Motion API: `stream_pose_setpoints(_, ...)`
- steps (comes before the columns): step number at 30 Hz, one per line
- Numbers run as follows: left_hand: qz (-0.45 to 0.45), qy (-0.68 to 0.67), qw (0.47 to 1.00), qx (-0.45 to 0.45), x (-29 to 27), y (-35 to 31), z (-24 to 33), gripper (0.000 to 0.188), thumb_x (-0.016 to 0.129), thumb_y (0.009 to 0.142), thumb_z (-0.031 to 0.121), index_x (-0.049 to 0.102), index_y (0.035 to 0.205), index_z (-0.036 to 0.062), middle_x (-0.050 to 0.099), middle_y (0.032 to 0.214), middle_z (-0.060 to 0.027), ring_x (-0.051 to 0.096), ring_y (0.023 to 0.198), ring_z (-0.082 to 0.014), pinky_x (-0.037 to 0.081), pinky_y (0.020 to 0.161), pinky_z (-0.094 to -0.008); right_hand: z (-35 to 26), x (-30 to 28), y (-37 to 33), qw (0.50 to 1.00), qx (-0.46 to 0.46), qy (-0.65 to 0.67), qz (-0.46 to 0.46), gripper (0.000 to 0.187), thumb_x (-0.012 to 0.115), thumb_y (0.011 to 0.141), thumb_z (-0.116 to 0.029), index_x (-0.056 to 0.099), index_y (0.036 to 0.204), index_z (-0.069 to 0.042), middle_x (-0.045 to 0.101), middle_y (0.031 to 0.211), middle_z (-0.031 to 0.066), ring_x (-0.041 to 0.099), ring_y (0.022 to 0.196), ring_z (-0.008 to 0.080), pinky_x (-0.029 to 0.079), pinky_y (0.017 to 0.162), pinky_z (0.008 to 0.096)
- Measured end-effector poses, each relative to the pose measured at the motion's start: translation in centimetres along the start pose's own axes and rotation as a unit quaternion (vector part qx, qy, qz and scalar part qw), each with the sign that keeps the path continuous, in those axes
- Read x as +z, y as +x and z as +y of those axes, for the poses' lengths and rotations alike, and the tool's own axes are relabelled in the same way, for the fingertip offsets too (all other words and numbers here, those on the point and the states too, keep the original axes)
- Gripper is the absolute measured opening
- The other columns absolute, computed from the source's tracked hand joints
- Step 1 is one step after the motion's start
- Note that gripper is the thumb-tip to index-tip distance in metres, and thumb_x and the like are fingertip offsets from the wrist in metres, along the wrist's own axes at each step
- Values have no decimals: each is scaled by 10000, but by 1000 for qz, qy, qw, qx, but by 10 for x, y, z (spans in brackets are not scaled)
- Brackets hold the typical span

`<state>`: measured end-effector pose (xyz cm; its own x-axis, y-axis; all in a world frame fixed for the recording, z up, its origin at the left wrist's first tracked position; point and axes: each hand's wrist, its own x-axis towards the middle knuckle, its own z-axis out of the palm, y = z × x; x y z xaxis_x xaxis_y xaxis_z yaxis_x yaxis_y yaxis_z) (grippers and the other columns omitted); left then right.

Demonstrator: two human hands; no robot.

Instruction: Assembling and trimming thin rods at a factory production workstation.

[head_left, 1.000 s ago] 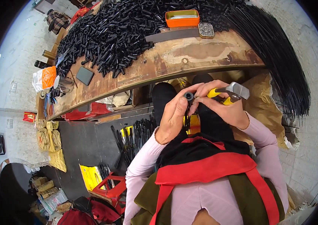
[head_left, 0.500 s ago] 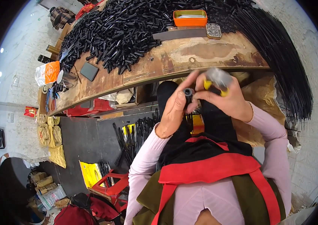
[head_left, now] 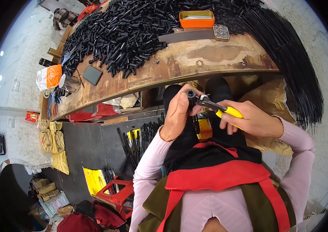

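In front of my lap, my left hand [head_left: 176,115] is closed around a black tubular part [head_left: 190,94], its round hollow end facing up between thumb and fingers. My right hand [head_left: 260,119] grips pliers [head_left: 231,112] with yellow handles. Their metal jaws point left, right beside the black part; whether they touch it or bite on something small I cannot make out. Past both hands runs the near edge of a worn wooden table [head_left: 144,83], with a large heap of short black tubular pieces [head_left: 121,42] on it.
An orange tin [head_left: 197,23], a small metal box [head_left: 221,32] and a flat grey strip [head_left: 183,36] lie on the table. Long black rods [head_left: 288,58] hang over its right end. A red stool [head_left: 113,193] stands on the floor at left. Another person [head_left: 64,18] is at far left.
The pliers have turned in my right hand, from handles held up near my palm to jaws pointing at the black part. My right hand has moved right and down; my left slightly left.
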<state>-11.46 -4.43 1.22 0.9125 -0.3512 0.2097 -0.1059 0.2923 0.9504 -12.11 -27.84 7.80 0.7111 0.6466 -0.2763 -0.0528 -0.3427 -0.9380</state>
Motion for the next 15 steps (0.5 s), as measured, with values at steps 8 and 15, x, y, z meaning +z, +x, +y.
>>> stream_pose_setpoints(8,-27,27,999,1,8,-5,2,532,281,1052,491,510,1051,11,429,689,24,319,627,-59,264,575,-226,-38,-28,-10,993,29,-80,-85,339,484,1019,-270,531,1220,-1,628,788,54,650,709,139,509,675,285)
stream_pose_setpoints(15,4,82,997,11,11,-18,4,524,322,1044,494,519,1058,9,460,697,21,348,638,-58,289,582,-212,-25,-21,-6,982,123,4,-144,318,451,1034,-295,528,931,-4,592,685,55,604,534,126,446,480,267)
